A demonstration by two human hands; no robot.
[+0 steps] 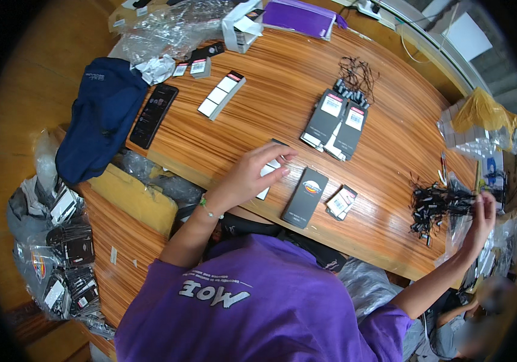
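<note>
On my feed, left hand (258, 174), thumb and fingers apart, over white labels (263, 193) on the table (385, 199), dark grey tag (304, 202) just beside, right hand (482, 218) at tangled black strings (432, 205), fingertips together, any hold on a strand I cannot tell.

Table: wood, striped brown grain, glossy (270, 102), filling the centre, front edge crossing mid-frame. Second wooden surface: similar grain (127, 283), lower left. Panel: yellowish, flat (140, 202), left of centre, beside the table's front edge (material not clear). Expanse: plain brown (26, 102), far left; floor or wall, cannot tell. Rail: pale, long (477, 72), upper right, bowed by the lens. Ground beyond rail: grey (504, 45). Light: soft and even across the tabletop. Border: black, all round.
</note>
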